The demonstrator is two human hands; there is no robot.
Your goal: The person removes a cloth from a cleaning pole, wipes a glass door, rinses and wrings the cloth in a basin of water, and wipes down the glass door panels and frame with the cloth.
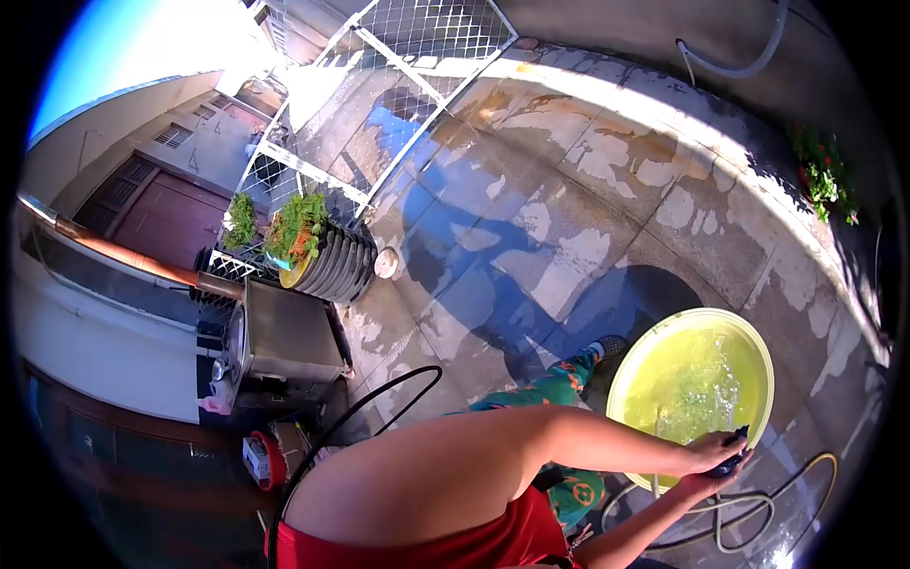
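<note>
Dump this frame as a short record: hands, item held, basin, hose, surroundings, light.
left_hand: gripping dark bunched item
right_hand: gripping same item
item_type: probably cloth; mostly hidden by fingers
item_position: at basin's rim
basin: yellow basin, on paving, holds bubbly water
hose: loosely looped on paving beside basin
surroundings: mesh gate, potted plant, metal cabinet
light: strong sun, hard shadows

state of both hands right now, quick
Left hand: closed on a bunched dark cloth, by the basin rim.
Right hand: on the same cloth, just below the left; finger closure unclear.
</note>
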